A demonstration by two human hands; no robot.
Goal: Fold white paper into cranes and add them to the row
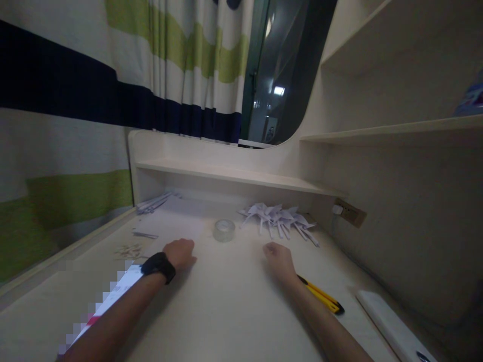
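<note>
My left hand [181,253], with a black watch [160,267] on its wrist, rests loosely closed on the desk beside the white paper sheets [177,213]. Across from it, my right hand [279,260] is curled into a fist on the desk, with nothing visible in it. A roll of clear tape [224,231] lies beyond and between the two hands. Several white folded-paper pinwheels [277,216] on paper sticks are heaped behind my right hand. Partly covered by my right forearm is a yellow and black utility knife [324,297].
Rolled paper sticks [157,202] lie at the back left, and small pale pieces [129,251] nearer. A partly pixelated printed item [121,286] is under my left arm. A white long object [390,324] is at right, below a wall socket [351,213]. A low shelf [234,173] spans the back.
</note>
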